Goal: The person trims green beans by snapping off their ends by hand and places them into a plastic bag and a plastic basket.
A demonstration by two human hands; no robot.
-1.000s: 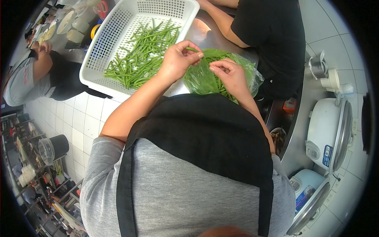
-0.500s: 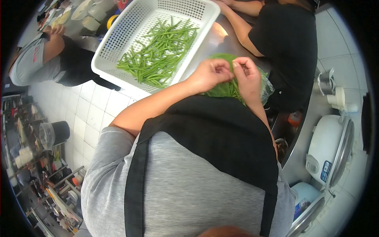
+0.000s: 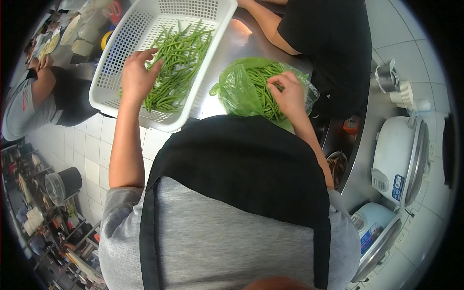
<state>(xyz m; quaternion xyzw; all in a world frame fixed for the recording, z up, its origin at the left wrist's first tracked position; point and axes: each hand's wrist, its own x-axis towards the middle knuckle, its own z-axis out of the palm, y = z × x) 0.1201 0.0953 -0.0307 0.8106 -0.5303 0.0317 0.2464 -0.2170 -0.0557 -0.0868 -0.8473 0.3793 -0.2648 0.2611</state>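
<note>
My left hand is over the left part of the white perforated basket, its thumb and fingers spread apart with nothing visible between them. Green beans lie in a loose heap in the basket, just right of that hand. To the basket's right, a green plastic bag lies open with more green beans inside. My right hand is above the bag's right side, thumb and fingertips pinched together; what they hold, if anything, is too small to make out.
A person in black stands at the upper right, forearms by the basket. Another person in grey is at the left. Two rice cookers stand on the right-hand counter. Red scissors lie beyond the basket.
My left hand has moved left from beside my right hand over the bag to above the basket, and its fingers have opened. My right hand has lowered slightly, uncovering beans in the bag.
</note>
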